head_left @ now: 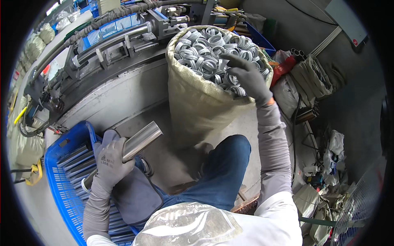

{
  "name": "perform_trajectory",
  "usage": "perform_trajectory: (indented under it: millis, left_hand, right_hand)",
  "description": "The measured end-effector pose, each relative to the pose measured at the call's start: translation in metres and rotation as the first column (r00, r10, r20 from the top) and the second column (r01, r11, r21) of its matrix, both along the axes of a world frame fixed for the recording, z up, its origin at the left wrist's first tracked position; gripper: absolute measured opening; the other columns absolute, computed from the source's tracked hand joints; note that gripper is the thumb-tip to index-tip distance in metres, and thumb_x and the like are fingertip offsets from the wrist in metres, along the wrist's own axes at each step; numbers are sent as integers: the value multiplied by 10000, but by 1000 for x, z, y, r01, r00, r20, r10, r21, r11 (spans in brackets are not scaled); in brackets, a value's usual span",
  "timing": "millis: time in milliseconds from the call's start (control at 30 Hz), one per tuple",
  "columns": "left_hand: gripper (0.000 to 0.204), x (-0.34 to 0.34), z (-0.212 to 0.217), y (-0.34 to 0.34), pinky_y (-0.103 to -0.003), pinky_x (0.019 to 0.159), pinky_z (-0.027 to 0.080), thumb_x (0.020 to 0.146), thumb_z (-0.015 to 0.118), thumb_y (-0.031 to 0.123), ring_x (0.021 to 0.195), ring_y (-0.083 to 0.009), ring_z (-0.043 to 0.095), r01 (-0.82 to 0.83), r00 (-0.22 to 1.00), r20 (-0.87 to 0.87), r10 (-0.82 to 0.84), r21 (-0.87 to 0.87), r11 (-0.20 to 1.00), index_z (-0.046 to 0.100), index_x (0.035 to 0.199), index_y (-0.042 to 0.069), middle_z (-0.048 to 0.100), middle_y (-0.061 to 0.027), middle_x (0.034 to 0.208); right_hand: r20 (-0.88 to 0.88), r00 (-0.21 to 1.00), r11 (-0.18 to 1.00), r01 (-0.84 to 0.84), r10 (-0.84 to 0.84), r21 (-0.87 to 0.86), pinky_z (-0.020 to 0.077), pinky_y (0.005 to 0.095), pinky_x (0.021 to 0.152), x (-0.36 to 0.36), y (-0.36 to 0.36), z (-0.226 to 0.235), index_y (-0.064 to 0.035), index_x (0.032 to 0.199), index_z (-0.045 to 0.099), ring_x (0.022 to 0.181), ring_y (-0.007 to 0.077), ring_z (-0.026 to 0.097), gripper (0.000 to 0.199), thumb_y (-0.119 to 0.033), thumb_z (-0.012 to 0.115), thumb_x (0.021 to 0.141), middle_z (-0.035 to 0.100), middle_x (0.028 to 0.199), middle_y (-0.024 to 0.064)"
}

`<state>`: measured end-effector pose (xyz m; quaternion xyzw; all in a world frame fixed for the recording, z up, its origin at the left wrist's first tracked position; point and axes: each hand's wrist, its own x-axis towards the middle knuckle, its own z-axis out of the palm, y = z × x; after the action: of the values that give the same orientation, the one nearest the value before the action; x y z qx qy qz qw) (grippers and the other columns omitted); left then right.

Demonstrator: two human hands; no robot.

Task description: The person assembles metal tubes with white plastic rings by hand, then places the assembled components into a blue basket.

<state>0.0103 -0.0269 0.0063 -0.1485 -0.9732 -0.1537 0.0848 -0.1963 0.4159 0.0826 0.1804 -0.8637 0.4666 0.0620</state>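
Left hand [110, 160], gloved, fingers wrapped around 1 steel tube [135, 147]; its long axis rises up-right, above the blue crate [61, 180] of similar tubes. Right hand [246, 76] reaches into the sack [197, 102], fingers curled onto the metal rings [205, 53]; actual grip cannot be told. Concrete floor, machine behind.

Left hand [110, 158] in a grey knit glove, matt, closed round a smooth glossy metal tube [137, 143], brushed steel look; right hand [246, 76] in the same matt grey glove, resting on bright shiny metal rings [205, 51] heaped in a coarse woven beige sack [193, 102]. Blue plastic crate [61, 180], slotted, semi-gloss, holds more polished steel tubes [76, 158]. Sleeves grey stretch cloth, jeans [221, 172] blue denim, apron [188, 225] clear glossy plastic film, machine [119, 49] dull grey painted metal.
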Motion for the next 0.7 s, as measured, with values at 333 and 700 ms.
perform_trajectory:
  millis: [333,700]
  left_hand:
    - [612,-1,-11,-5,-494,848,548,712,789,259,940,-396,695,-6,1000,15,6,0,1000,630,1260,37,694,-200,1010]
    - [602,3,-2,-7,-468,823,541,723,810,241,906,-369,692,44,996,-78,-40,56,997,640,1265,40,698,-171,989]
  right_hand:
    - [-80,970,970,236,-231,54,555,290,791,14,10,16,-10,1155,774,887,111,700,261,-119,718,924,782,1025,75]
    - [263,903,532,46,340,-846,574,320,879,103,-77,-17,98,1442,559,944,171,678,551,-82,673,934,705,1044,90]
